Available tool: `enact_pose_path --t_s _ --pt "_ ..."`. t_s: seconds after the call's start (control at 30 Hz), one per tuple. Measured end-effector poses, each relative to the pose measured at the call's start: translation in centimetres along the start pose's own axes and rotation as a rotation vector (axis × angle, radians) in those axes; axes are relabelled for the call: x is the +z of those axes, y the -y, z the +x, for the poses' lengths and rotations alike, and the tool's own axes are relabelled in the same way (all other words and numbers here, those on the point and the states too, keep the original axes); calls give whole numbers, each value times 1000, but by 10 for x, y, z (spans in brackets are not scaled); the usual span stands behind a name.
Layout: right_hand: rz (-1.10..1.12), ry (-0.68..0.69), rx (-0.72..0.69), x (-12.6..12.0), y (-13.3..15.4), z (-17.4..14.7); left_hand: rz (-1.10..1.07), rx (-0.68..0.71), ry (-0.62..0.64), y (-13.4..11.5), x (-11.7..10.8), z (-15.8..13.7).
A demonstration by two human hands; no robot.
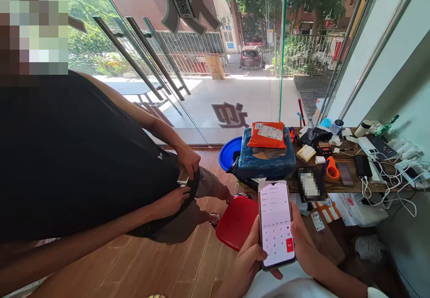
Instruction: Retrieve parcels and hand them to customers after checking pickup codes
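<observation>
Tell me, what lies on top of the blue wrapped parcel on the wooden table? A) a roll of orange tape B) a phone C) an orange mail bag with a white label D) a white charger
C: an orange mail bag with a white label lies flat on top of the blue wrapped parcel at the left end of the wooden table.

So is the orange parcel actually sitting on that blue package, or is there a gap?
Touching. The head view shows the orange parcel lying flat on top of the blue package, its lower edge pressed against the blue wrapping with no gap visible.
</observation>
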State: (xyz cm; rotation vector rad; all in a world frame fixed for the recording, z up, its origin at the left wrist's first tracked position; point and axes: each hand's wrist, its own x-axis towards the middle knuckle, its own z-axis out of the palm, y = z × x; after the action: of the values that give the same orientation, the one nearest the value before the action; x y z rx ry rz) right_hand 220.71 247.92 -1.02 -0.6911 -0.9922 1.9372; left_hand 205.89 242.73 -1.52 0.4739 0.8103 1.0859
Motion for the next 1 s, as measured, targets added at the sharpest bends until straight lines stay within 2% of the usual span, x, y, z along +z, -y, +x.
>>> enact_pose_path --t_s 0.2,0.47,0.6,0.7,0.83,1.0 --pt "29 -9 9 -1 -7 2 -42 53 14 14 -14 9" --pt "19 -25 -18 -3 -14 5 -17 30 119 -5 -14 4" --pt "-25 -19 -38 -2 -9 6 -36 19 106 -6 -16 10" --pt "-49 50 -44 -2 0 7 -19 19 96 -7 -17 13" --pt "-46 208 26 -8 10 10 -3 43 104 -12 -13 12" --pt "-36 171 34 -16 14 12 16 26 114 -18 -6 10"
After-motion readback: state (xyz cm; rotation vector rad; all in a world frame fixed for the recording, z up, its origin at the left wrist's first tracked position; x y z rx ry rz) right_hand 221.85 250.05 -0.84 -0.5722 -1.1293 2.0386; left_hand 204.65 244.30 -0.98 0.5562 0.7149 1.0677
